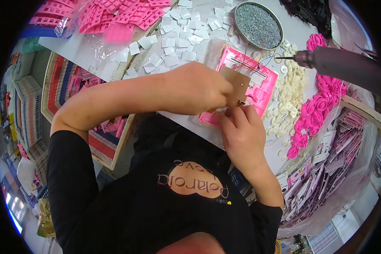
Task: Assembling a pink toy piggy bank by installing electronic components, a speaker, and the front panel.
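Note:
A brown circuit board (pixel 238 86) with thin red, blue and yellow wires lies over an open pink plastic housing (pixel 264 80) on the table in front of me. My left hand (pixel 199 89) reaches across from the left, fingers curled closed at the board's left edge, the fingertips mostly hidden. Just below the board, my right hand (pixel 244 134) is closed in a pinch by its lower edge, close to a small dark part on it. What those right fingertips hold cannot be made out.
A power screwdriver (pixel 326 63) hangs at right, its bit pointing toward the housing. Beyond are a round tin of screws (pixel 258 25) and white squares (pixel 173 42). Cream discs (pixel 290 91), pink rings (pixel 311 114), a bag of printed pieces (pixel 326 173) and a striped basket (pixel 108 148) flank me.

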`<state>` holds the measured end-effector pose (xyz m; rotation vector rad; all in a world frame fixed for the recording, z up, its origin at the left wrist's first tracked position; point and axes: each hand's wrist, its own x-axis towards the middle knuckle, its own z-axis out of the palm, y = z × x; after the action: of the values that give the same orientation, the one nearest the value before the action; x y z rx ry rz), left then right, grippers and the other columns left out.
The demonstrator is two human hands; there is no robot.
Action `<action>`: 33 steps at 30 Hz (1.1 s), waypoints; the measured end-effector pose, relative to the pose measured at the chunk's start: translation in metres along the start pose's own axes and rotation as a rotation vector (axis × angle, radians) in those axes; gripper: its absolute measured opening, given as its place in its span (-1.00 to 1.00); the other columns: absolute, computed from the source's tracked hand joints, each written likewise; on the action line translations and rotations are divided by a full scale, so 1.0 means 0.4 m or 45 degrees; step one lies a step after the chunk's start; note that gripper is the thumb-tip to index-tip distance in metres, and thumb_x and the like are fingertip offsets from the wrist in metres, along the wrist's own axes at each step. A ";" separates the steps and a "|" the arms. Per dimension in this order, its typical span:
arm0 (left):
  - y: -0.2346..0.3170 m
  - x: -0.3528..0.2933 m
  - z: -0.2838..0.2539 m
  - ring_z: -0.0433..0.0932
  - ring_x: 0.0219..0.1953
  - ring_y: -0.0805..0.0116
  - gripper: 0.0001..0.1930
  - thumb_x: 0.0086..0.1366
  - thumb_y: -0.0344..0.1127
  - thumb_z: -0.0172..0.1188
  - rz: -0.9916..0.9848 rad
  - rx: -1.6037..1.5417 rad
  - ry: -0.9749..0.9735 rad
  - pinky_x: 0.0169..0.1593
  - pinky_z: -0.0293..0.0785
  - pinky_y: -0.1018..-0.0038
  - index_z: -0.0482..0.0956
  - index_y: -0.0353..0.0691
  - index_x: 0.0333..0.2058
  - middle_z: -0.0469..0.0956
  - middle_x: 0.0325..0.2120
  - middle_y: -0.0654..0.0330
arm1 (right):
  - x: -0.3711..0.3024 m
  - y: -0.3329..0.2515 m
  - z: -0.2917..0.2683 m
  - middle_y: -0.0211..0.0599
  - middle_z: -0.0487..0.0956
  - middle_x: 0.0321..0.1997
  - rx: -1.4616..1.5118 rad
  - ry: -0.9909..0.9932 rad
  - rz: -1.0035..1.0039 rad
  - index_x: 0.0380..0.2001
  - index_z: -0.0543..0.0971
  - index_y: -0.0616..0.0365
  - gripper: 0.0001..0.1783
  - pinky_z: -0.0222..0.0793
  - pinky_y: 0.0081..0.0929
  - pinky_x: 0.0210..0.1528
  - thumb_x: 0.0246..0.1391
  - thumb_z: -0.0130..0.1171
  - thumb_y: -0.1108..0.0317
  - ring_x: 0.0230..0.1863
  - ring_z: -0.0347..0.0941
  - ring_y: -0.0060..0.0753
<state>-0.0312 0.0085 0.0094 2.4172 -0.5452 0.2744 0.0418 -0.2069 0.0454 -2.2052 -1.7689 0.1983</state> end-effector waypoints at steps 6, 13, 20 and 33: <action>0.025 -0.022 -0.013 0.64 -0.36 0.06 -0.81 0.17 -0.40 0.22 -0.443 -0.477 0.156 -0.28 0.55 0.26 0.59 -0.18 -0.21 0.65 -0.36 0.13 | -0.022 0.011 0.010 -0.34 0.56 -0.24 0.131 0.075 0.034 -0.21 0.68 0.12 -0.67 0.43 -0.27 -0.18 -0.15 0.31 0.45 -0.16 0.46 -0.18; 0.067 -0.028 -0.036 0.61 -0.37 0.08 -0.84 0.23 -0.26 0.30 -0.557 -0.134 0.344 -0.32 0.52 0.24 0.59 -0.19 -0.29 0.57 -0.42 0.13 | -0.028 0.035 -0.004 -0.33 0.60 -0.27 0.234 0.217 0.089 -0.23 0.67 0.13 -0.69 0.46 -0.29 -0.22 -0.15 0.38 0.47 -0.22 0.51 -0.20; 0.126 -0.039 -0.023 0.57 -0.40 0.06 -0.81 0.23 -0.25 0.34 -0.702 -0.047 0.137 -0.34 0.50 0.21 0.55 -0.21 -0.41 0.51 -0.43 0.12 | -0.005 0.038 0.009 -0.31 0.61 -0.31 0.309 0.307 0.083 -0.27 0.67 0.15 -0.73 0.45 -0.33 -0.29 -0.13 0.40 0.49 -0.30 0.50 -0.21; 0.110 -0.024 0.006 0.54 -0.59 0.11 -0.85 0.27 -0.35 0.31 -1.039 -0.834 0.130 -0.42 0.46 0.29 0.65 -0.34 -0.31 0.57 -0.61 0.07 | -0.008 0.045 0.001 -0.31 0.60 -0.26 0.414 0.406 0.148 -0.26 0.67 0.14 -0.70 0.46 -0.31 -0.23 -0.17 0.42 0.50 -0.21 0.48 -0.15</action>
<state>-0.0594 -0.0214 0.0283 1.7774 0.3723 -0.1245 0.0578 -0.2134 0.0390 -1.9778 -1.3369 0.1386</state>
